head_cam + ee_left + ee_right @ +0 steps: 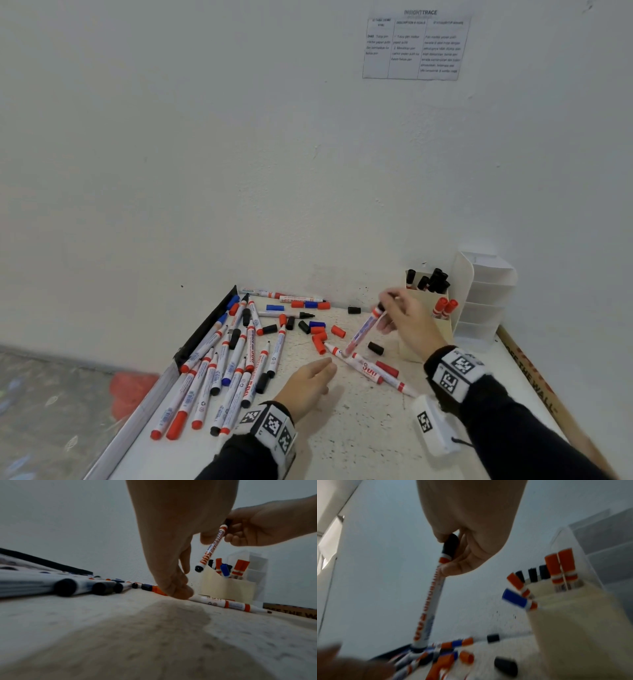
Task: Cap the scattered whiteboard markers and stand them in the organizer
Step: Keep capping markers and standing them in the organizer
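My right hand [388, 310] pinches the black cap end of a whiteboard marker [363, 330], which hangs tilted above the table beside the cream organizer [409, 351]. The wrist views show that marker [212, 546] [429, 601] capped in black, and the organizer [226, 589] [573, 615] holding several capped markers. My left hand [322, 368] reaches down with fairly straight fingers. Its fingertips [178, 593] touch the table at the end of an uncapped marker [223, 602] [370, 370]. Many uncapped markers [222, 359] lie in a pile at the left.
Loose red caps [318, 337], a black cap [375, 347] and blue caps lie mid-table. A white tiered rack [486, 298] stands behind the organizer against the wall. A black-edged board [205, 329] borders the left side. A printed cardboard strip [534, 373] runs along the right edge.
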Demonstrator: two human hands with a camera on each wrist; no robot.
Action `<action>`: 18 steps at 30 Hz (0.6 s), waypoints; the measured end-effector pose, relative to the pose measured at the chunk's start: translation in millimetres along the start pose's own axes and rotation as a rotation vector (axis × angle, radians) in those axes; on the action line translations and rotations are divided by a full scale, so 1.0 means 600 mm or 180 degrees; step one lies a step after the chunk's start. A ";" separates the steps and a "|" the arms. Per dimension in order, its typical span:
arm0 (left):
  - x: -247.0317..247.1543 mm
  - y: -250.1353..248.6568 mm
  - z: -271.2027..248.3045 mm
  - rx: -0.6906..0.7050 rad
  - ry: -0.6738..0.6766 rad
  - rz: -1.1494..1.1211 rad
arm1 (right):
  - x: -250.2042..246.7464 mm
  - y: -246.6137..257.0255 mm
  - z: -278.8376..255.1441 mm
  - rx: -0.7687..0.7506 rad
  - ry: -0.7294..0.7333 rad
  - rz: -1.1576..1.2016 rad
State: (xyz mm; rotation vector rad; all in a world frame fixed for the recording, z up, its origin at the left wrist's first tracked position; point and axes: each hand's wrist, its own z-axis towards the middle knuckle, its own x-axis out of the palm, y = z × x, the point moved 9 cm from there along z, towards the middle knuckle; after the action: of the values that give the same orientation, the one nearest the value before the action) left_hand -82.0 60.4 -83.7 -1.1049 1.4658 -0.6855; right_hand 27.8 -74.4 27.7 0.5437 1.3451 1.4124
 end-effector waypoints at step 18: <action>0.091 -0.037 0.106 0.0378 0.0132 0.2372 | -0.224 0.007 0.061 -0.0411 -0.1120 -0.1203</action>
State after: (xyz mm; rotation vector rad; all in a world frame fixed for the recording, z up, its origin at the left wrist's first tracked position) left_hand -11.8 12.5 -100.7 -0.3903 1.6938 -0.2575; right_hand 102.9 -176.8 85.1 0.4036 1.0032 1.0292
